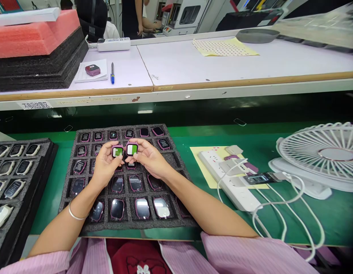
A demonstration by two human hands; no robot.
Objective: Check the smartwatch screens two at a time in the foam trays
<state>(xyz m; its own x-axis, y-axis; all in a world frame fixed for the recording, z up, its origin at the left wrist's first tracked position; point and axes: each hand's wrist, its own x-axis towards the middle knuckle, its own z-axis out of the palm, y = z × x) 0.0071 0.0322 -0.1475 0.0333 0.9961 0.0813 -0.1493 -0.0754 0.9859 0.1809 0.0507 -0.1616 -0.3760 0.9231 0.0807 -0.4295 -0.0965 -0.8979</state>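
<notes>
My left hand pinches a purple smartwatch without a strap, its screen lit green and white. Close beside it, my right hand grips a second purple smartwatch with a similar lit screen. Both are held face up above a grey foam tray. Purple-rimmed watches fill many of its compartments, such as a dark-screened watch in the front row. Some in the back rows show white text. My hands and forearms hide part of the tray's middle.
Left stands a stack of foam trays with pale-cased watches. On the right are a white power strip, looping cables and a white fan. A raised shelf behind carries pink foam, a pen and a yellow sheet.
</notes>
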